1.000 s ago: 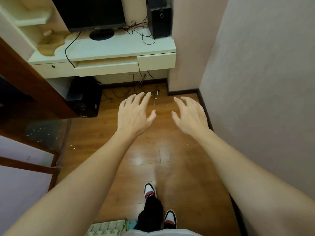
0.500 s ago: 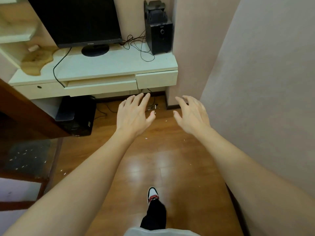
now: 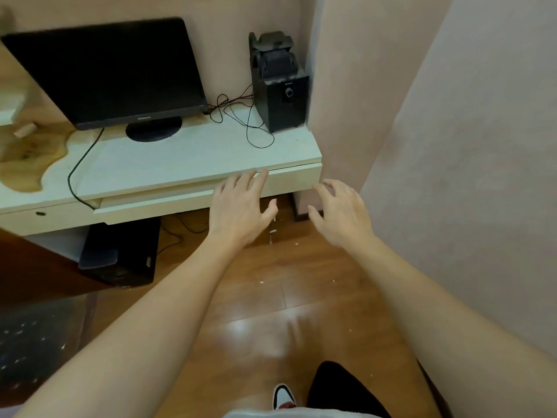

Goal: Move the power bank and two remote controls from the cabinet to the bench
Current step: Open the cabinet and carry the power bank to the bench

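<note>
My left hand (image 3: pixel 239 208) is stretched out with fingers spread and holds nothing; its fingertips overlap the front edge of a white cabinet (image 3: pixel 187 158). To its right my right hand (image 3: pixel 340 214) hangs with fingers apart and slightly curled, also holding nothing, just below the cabinet's right corner. The cabinet's right drawer front (image 3: pixel 297 179) lies between the two hands. No power bank, remote control or bench is in view.
On the cabinet stand a black monitor (image 3: pixel 111 73) and a black speaker (image 3: pixel 278 92) with loose cables (image 3: pixel 238 116). A black box (image 3: pixel 120 256) sits on the wooden floor under it. Walls close in on the right (image 3: pixel 467 161). A dark wooden frame (image 3: pixel 36 267) is at left.
The view has moved forward and tilted up, so the cabinet is much closer. Both hands, still holding nothing, have risen to the level of its front edge.
</note>
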